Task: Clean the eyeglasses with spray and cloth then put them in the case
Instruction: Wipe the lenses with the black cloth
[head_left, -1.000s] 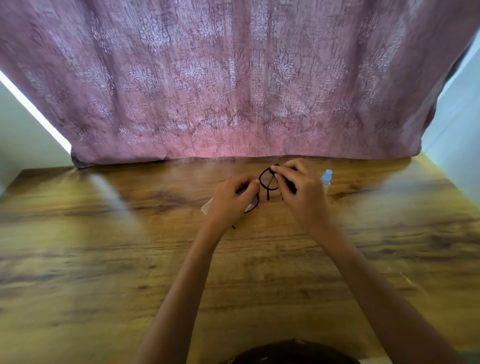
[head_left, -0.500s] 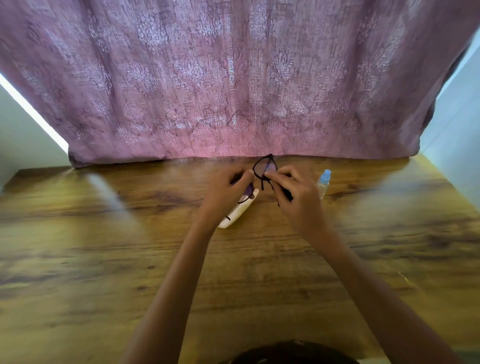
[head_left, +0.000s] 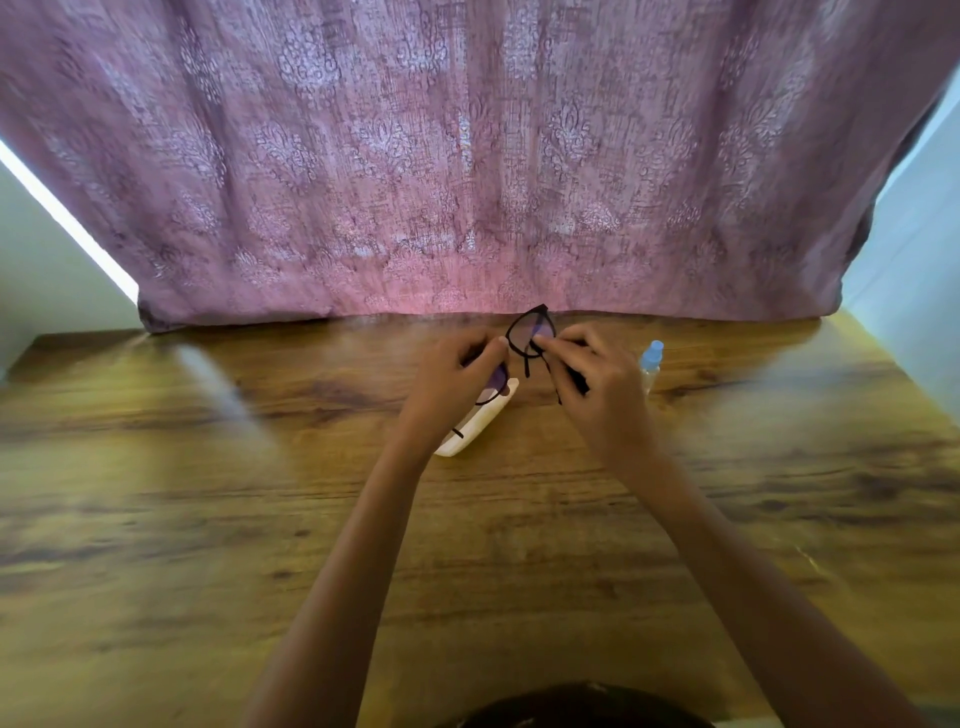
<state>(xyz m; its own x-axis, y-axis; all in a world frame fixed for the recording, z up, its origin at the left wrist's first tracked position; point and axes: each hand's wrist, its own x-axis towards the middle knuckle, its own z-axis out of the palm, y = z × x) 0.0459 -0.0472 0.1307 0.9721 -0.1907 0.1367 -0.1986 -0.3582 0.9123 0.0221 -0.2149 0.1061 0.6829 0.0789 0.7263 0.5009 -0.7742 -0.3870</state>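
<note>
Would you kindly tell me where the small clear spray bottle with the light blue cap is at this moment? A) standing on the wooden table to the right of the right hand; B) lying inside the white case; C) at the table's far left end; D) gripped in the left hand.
A: the small clear spray bottle with the light blue cap stands on the wooden table, right of the right hand, untouched.

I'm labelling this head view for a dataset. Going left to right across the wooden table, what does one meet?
Left hand → black-framed eyeglasses → right hand → small clear spray bottle with a blue cap. The white oblong case overlaps the left hand, so it is left out.
</note>
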